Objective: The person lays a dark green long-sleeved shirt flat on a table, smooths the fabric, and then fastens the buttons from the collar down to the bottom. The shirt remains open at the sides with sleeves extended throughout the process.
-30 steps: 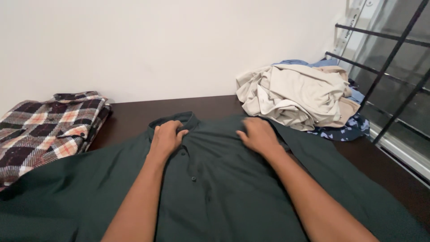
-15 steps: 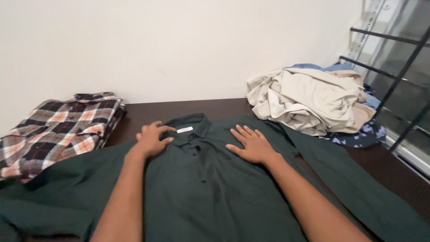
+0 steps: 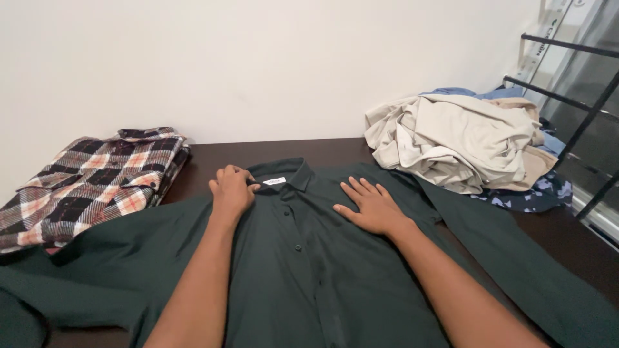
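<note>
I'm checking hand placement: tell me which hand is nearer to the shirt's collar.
Left. The left hand is curled right at the collar of the dark green shirt, touching its edge. The right hand lies flat on the chest, below and to the right of it.

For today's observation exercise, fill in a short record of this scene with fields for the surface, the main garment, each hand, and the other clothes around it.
Surface: dark brown table against a pale wall
Main garment: dark green button-up shirt, spread flat, front up, buttoned
Left hand: fingers curled at the collar's left side
Right hand: flat, fingers spread, on the chest
Left of shirt: folded plaid shirt
Right of shirt: heap of beige and blue clothes
</note>
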